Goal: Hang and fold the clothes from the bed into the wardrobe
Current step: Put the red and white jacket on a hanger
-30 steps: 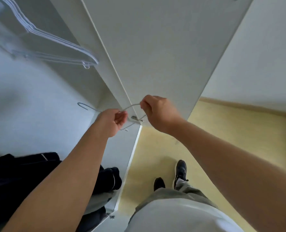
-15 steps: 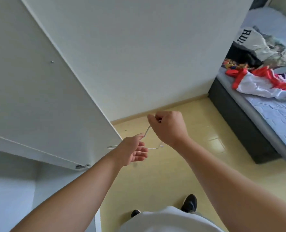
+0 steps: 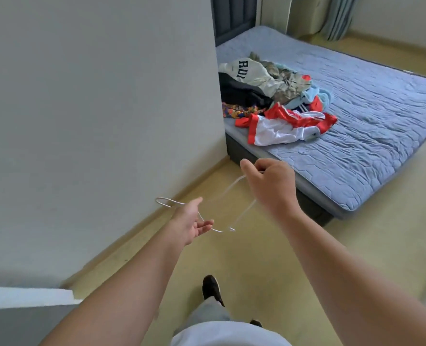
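The view has swung away from the wardrobe since a moment ago: the white door that filled the left side is gone from sight, and the bed point(image 3: 356, 136) now lies in full view ahead and to the right. The hanger point(image 3: 222, 196) has come along between the two hands.

The right hand point(image 3: 272, 186) is clenched around one end of the thin clear hanger, knuckles up, just in front of the near corner of the bed. The left hand point(image 3: 189, 223) is loose, fingers spread and palm half turned up, with the hanger's wire running across it; the hook pokes out to the left past the thumb. Whether the left hand truly grips it or only steadies it, I cannot tell.

The clothes point(image 3: 274, 101) sit in a heap on the bed's near left side, close against the wall point(image 3: 94, 108): a pale top with dark letters, something black under it, a patterned piece, and a red and white garment point(image 3: 281, 128) spread at the front. The rest of the blue quilted cover is bare.

Below, a dark shoe point(image 3: 210, 288) stands on the yellow floor point(image 3: 269, 258).
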Tool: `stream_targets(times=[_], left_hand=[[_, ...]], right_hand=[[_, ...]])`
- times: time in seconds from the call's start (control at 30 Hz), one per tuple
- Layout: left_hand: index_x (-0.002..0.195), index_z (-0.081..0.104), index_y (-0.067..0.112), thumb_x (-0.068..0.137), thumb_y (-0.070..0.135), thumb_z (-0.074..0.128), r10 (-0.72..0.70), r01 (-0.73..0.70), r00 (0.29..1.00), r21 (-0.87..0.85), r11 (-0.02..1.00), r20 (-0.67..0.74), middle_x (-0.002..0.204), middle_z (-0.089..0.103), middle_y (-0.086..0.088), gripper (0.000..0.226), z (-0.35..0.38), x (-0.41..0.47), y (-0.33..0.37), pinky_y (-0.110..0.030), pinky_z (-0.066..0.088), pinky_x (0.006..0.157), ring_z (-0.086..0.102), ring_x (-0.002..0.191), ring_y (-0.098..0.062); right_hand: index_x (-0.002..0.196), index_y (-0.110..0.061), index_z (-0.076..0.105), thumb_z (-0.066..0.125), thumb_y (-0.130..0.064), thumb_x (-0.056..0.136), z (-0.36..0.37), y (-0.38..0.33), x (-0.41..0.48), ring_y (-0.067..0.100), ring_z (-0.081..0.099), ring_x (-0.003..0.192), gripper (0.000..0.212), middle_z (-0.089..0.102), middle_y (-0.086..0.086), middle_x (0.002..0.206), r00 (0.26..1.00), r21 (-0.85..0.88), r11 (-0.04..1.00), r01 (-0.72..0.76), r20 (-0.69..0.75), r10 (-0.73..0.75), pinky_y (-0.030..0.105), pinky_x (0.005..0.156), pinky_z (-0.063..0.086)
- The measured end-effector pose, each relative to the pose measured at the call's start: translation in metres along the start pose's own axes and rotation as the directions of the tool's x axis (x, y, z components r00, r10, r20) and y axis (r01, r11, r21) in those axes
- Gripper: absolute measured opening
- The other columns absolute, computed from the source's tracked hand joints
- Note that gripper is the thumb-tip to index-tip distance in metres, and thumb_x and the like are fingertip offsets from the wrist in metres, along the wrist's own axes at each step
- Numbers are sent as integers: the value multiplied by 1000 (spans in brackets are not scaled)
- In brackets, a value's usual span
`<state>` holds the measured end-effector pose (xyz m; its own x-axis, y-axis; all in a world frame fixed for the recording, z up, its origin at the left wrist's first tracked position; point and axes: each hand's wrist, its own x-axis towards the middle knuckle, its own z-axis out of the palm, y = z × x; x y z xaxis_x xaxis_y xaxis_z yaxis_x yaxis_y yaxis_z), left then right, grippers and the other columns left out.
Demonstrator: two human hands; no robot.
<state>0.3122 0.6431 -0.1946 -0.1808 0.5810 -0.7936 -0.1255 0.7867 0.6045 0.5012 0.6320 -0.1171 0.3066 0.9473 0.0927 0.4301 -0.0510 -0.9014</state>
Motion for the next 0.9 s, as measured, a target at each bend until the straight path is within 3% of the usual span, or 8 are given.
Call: stream_targets(times=[0.1,0.2,0.37,0.53,0.6,0.67,0.77,0.9], left_hand=[[122,50,14,100,23,57,58,-59,998,27,998,34,128,41,-14,24,30,33,36,-30,56,53,67,69,-26],[117,57,9,105,22,51,82,-87,988,32,996,133,124,55,-11,19,63,75,74,-32,55,57,68,72,-27],[102,56,6,109,28,43,106,-140,969,143,980,225,119,60,-17,27,127,145,150,-35,54,63,68,77,-29],[123,51,0,109,23,43,121,-256,923,347,902,365,133,56,-21,28,193,205,236,-33,56,72,69,93,-28],[125,51,0,109,22,43,128,-281,916,379,882,381,132,56,-20,29,222,224,264,-34,56,76,68,96,-29],[129,51,-2,110,22,42,124,-288,916,408,866,382,129,56,-17,32,250,239,284,-33,56,75,69,92,-26],[125,54,0,109,23,43,110,-294,909,434,851,401,121,65,-12,30,294,265,309,-31,58,75,72,91,-23],[115,58,3,109,24,45,130,-360,893,513,779,430,102,75,-11,26,353,289,338,-37,59,87,75,91,-24]], right_hand=[[48,-16,30,65,-31,88,-9,18,50,12,25,47,55,25,-7,44,993,63,993,-101,-53,105,30,48,24],[47,-16,30,64,-31,89,-12,39,101,12,25,43,56,24,-9,42,985,87,987,-132,-101,140,24,45,22],[57,-5,46,58,-31,94,-13,64,201,14,36,49,47,41,0,47,965,-60,983,-172,-211,156,36,53,32],[57,-9,53,51,-42,97,-27,84,295,12,49,51,52,54,-2,50,965,-259,944,-207,-213,153,34,52,36],[58,-8,59,47,-46,99,-36,87,328,10,55,56,57,60,-2,54,969,-325,918,-228,-169,180,32,58,43],[60,-9,63,44,-48,100,-44,94,356,17,58,62,60,63,2,59,965,-381,887,-260,-139,223,33,61,45],[58,-17,54,39,-45,102,-57,111,402,22,56,65,54,59,0,63,962,-488,829,-273,-159,223,34,55,39],[84,-23,56,43,-29,100,-67,141,468,28,53,74,22,61,5,86,962,-790,597,-140,34,271,35,67,45]])
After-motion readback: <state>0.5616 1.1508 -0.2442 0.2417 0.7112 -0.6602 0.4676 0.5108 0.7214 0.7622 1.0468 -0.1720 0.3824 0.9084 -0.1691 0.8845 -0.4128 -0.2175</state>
